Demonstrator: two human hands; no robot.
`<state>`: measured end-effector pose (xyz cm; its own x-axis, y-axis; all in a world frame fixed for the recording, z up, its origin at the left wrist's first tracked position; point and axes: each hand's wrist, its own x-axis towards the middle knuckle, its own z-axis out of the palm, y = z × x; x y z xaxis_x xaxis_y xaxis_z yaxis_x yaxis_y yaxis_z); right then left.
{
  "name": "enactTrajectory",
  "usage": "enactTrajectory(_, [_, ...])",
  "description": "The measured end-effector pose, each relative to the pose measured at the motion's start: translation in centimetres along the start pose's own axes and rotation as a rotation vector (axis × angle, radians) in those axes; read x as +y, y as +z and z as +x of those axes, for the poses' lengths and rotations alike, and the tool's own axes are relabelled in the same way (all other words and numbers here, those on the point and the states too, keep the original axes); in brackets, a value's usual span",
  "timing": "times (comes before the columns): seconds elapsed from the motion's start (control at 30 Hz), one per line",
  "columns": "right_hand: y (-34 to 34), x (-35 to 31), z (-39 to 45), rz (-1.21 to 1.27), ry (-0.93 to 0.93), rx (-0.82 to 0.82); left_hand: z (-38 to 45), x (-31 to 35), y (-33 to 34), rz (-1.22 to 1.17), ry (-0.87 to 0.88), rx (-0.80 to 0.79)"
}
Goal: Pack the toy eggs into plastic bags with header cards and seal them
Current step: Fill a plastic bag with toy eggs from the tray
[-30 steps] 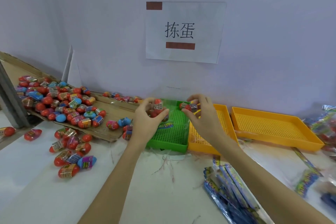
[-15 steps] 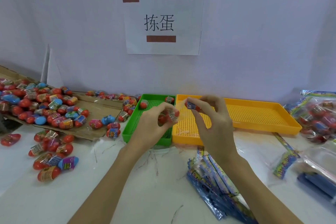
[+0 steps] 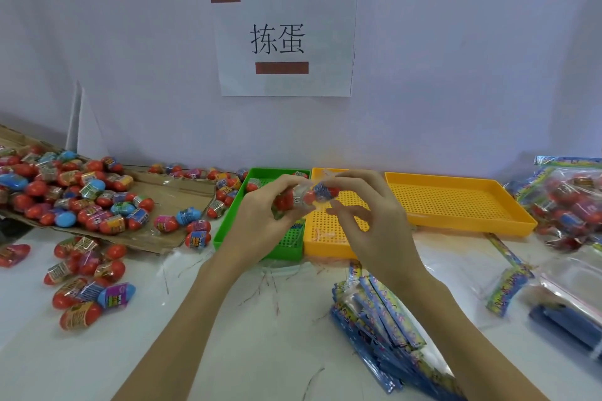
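My left hand (image 3: 260,225) grips a few red toy eggs (image 3: 290,198) above the green tray (image 3: 228,228). My right hand (image 3: 368,221) pinches another egg (image 3: 322,192) with thumb and fingers, touching the left hand's eggs over the seam between the green tray and the near yellow tray (image 3: 325,244). A big heap of red and blue toy eggs (image 3: 65,192) lies on cardboard at the left. A stack of empty bags with blue header cards (image 3: 378,319) lies on the table by my right forearm.
A second yellow tray (image 3: 456,202) stands to the right. Filled egg bags (image 3: 573,202) pile up at the far right, with loose clear bags (image 3: 508,283) in front. More loose eggs (image 3: 88,277) lie on the white table at the left. A paper sign (image 3: 283,39) hangs on the wall.
Both hands have drawn back from the far end of the trays towards me and come together, each carrying eggs. The camera view shifted left to right and back slightly.
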<state>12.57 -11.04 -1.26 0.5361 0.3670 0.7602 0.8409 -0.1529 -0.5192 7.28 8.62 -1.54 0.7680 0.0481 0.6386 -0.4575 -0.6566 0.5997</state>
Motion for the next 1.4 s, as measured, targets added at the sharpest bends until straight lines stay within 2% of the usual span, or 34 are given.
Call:
enactTrajectory(0.07, [0.0,-0.3,0.0,0.045,0.039,-0.058,0.0,0.4,0.0,-0.056,-0.019,0.0])
enactTrajectory(0.23, [-0.8,-0.6,0.4,-0.024,-0.042,-0.079,0.2,1.4,0.4,-0.208,-0.115,0.002])
enactTrajectory(0.33, [-1.5,-0.5,0.9,-0.025,-0.017,-0.127,0.1,2.4,0.7,-0.358,-0.206,-0.03])
enactTrajectory(0.53, [-2.9,-0.2,1.3,0.132,0.152,-0.155,0.2,3.3,0.3,-0.559,-0.437,-0.244])
enactTrajectory(0.67, [-2.6,-0.3,1.2,0.186,0.315,-0.13,0.3,3.3,0.5,-0.561,-0.485,-0.235])
enactTrajectory(0.8, [-2.7,0.1,0.9,0.262,0.449,-0.218,0.2,3.0,1.0,-0.542,-0.558,-0.145])
enactTrajectory(0.97, [-2.9,0.3,1.1,0.112,0.321,-0.221,0.2,3.0,1.3,-0.61,-0.617,-0.148])
enactTrajectory(1.03, [-2.7,0.1,1.1,0.096,0.236,-0.23,0.3,2.9,1.2,-0.726,-0.651,-0.177])
enactTrajectory(1.1, [-2.3,-0.2,0.8,0.061,0.189,-0.138,0.2,2.8,1.1,-0.836,-0.678,-0.189])
enactTrajectory(1.17, [-1.9,-0.6,0.7,-0.035,0.191,0.066,0.2,2.7,1.2,-0.861,-0.688,-0.15])
enactTrajectory(1.23, [-1.7,-0.7,0.6,-0.065,0.266,0.178,0.3,2.7,1.4,-0.867,-0.661,-0.098])
enactTrajectory(1.33, [-1.9,-0.5,0.7,0.26,0.624,0.031,0.4,2.6,1.5,-0.848,-0.615,-0.077])
enactTrajectory(1.4, [-1.8,0.1,0.5,0.434,0.734,-0.002,0.4,2.5,1.6,-0.794,-0.609,-0.077])
